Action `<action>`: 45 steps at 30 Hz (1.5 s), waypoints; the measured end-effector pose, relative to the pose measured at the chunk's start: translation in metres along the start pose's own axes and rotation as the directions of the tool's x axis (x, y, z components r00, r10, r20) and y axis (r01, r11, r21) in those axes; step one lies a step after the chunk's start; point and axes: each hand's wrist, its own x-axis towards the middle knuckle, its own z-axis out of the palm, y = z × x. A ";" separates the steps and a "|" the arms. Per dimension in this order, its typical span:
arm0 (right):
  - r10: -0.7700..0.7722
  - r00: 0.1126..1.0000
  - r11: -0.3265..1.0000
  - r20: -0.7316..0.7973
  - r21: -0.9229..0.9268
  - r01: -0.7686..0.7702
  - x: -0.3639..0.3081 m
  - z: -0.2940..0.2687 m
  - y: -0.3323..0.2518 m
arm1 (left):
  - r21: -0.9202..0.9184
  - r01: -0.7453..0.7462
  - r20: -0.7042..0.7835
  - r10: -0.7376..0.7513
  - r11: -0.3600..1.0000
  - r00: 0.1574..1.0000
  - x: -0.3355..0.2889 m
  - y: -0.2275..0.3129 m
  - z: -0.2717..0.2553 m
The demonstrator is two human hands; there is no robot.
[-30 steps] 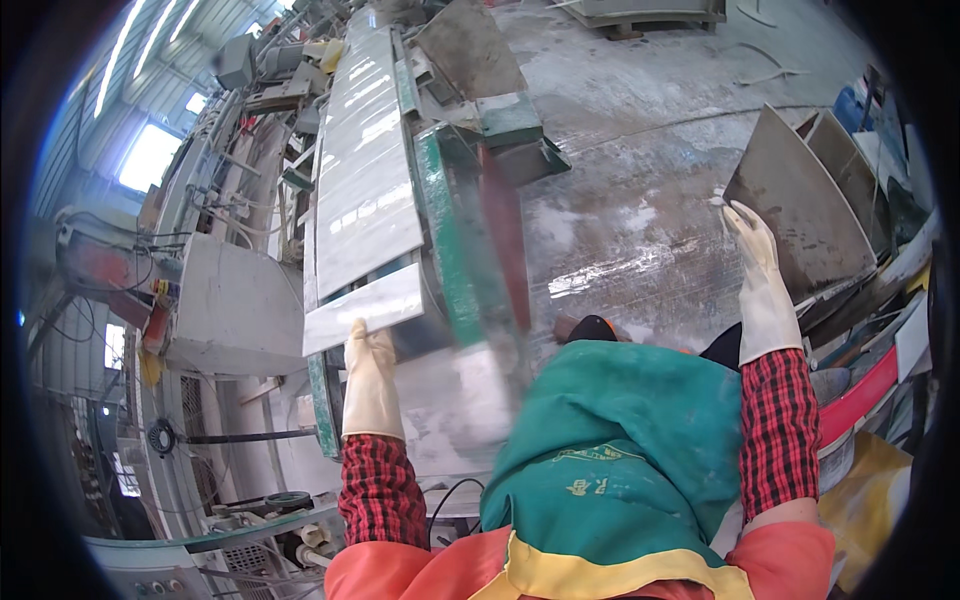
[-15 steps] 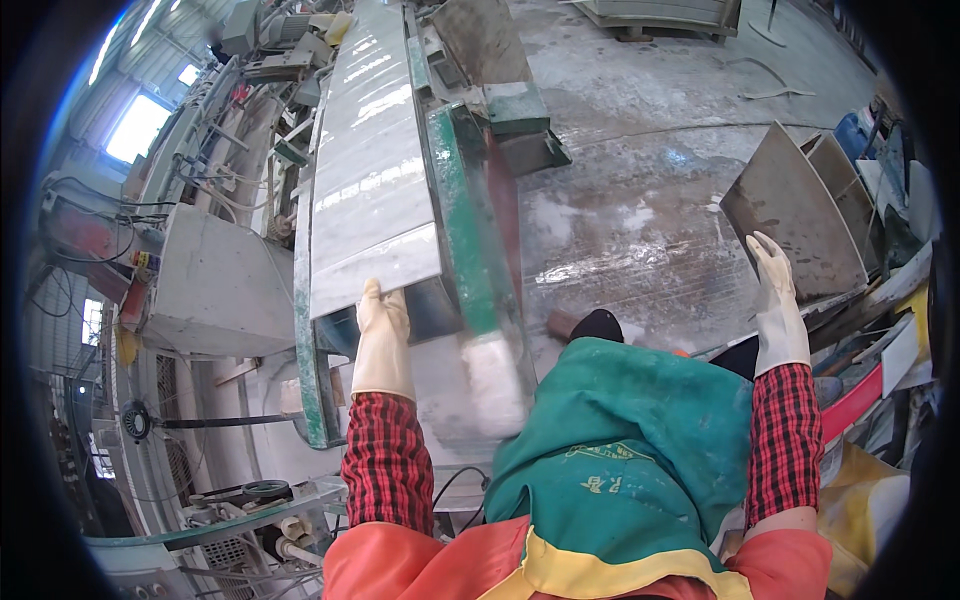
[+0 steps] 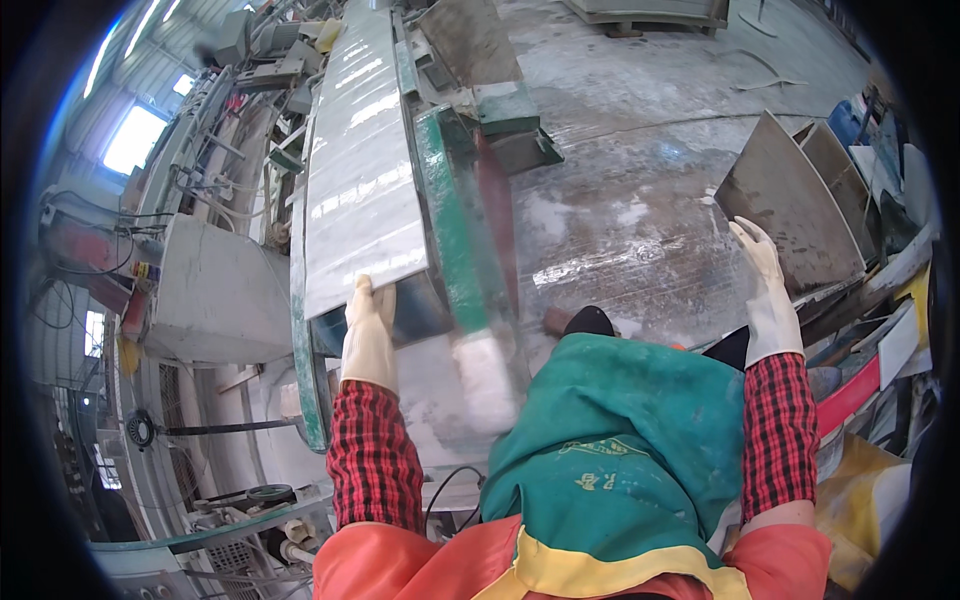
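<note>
My left hand (image 3: 370,325), in a cream rubber glove, is closed at the near end of a pale, shiny stone slab (image 3: 365,230). Its thumb rests on the top by the edge, while the fingers are partly hidden beneath. The slab lies on a long conveyor-like bed with green side rails (image 3: 450,220). Away to the right, my right hand (image 3: 765,275), gloved the same way, hangs in the air with its fingers stretched out and nothing in it. Close behind it, in the picture, leans a brown-grey panel (image 3: 790,205).
A big whitish block-shaped housing (image 3: 215,295) stands left of the bed, with machinery (image 3: 245,150) beyond it. Wet concrete floor (image 3: 640,240) spreads to the right. A red strip (image 3: 848,393) and scrap pieces crowd the right side. My green apron (image 3: 620,430) is below.
A seam across the slabs near the close end showed earlier and is no longer distinct. My left hand stays at the edge. My right hand has shifted slightly left and up, its fingers a little more spread.
</note>
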 end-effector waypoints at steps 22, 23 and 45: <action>-0.212 0.896 0.719 -0.391 -0.684 -0.128 -0.037 -0.164 0.022 | 0.902 -0.239 0.277 -0.058 0.360 0.959 -0.066 0.099 -0.022; -0.194 0.864 0.650 -0.464 -0.721 -0.241 -0.058 -0.186 0.020 | 0.881 -0.301 0.342 -0.052 0.364 0.938 -0.091 0.096 -0.004; -0.224 0.748 0.404 -0.624 -0.758 -0.512 -0.166 -0.310 0.165 | 0.138 -0.918 0.986 0.140 -0.372 0.091 -0.117 -0.083 0.108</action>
